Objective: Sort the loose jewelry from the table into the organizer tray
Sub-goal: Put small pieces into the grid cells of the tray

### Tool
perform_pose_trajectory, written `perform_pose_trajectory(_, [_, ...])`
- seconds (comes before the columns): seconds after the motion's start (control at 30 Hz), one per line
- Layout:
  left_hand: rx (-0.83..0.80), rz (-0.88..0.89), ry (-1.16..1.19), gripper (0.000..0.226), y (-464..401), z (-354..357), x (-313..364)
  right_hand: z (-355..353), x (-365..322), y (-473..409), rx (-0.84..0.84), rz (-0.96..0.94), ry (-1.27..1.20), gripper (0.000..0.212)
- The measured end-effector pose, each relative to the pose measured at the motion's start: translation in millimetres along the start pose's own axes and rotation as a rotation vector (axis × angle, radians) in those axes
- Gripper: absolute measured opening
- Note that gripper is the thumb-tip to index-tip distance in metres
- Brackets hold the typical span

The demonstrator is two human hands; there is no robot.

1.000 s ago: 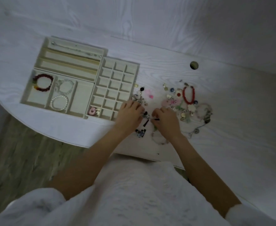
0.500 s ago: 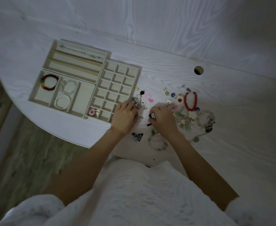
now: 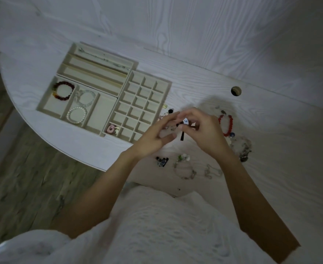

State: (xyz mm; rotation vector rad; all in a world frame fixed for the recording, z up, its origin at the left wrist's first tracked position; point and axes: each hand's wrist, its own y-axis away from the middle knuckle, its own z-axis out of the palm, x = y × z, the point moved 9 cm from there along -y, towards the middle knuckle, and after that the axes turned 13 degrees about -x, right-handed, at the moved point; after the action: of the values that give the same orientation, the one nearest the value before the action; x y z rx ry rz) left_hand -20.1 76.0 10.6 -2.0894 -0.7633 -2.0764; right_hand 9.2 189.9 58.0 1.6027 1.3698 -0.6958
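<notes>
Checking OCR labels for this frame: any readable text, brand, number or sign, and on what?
None readable. No print shows on the organizer tray or the white table. The small piece held between the left hand and right hand is too small and dim to tell.

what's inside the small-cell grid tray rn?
In the grid tray, one near-corner cell holds a pink ring-shaped piece with something pale beside it. Other visible cells look bare; the left hand covers the near-right corner.

Beige tray (image 3: pixel 67 72), red bracelet (image 3: pixel 225 124)
</notes>
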Motion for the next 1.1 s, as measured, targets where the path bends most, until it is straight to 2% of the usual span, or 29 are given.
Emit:
perform_pose_trajectory(0.17, [0.067,0.019,0.174,0.026,16,-8,3,-1,-19,-1,0.054,0.012,-0.019,0.02])
perform_pose_trajectory(0.27, [0.147,0.077,0.115,0.018,28,-16,1,14,-30,-7,-0.004,0.013,-0.084,0.018])
perform_pose_trajectory(0.4, [0.269,0.085,0.02,0.016,54,-43,-14,47,-54,-24,-0.093,-0.025,-0.064,0.023])
perform_pose_trajectory(0.53, [0.373,0.071,0.07,0.012,79,-72,-31,70,-63,-44,-0.075,-0.024,-0.01,0.023])
perform_pose_trajectory(0.7, [0.44,-0.059,0.171,0.011,87,-107,-63,101,-50,-72,-0.02,0.058,-0.024,0.015])
perform_pose_trajectory(0.83, [0.5,-0.11,0.029,0.008,76,-133,-69,110,-24,-90,0.055,0.179,-0.118,0.013])
perform_pose_trajectory(0.97, [0.437,-0.086,-0.081,0.017,58,-144,-66,109,-25,-102,0.097,0.168,-0.16,0.016])
perform_pose_trajectory(1.1, [0.45,-0.09,-0.205,0.024,53,-154,-65,108,-23,-111,0.126,0.162,-0.157,0.017])
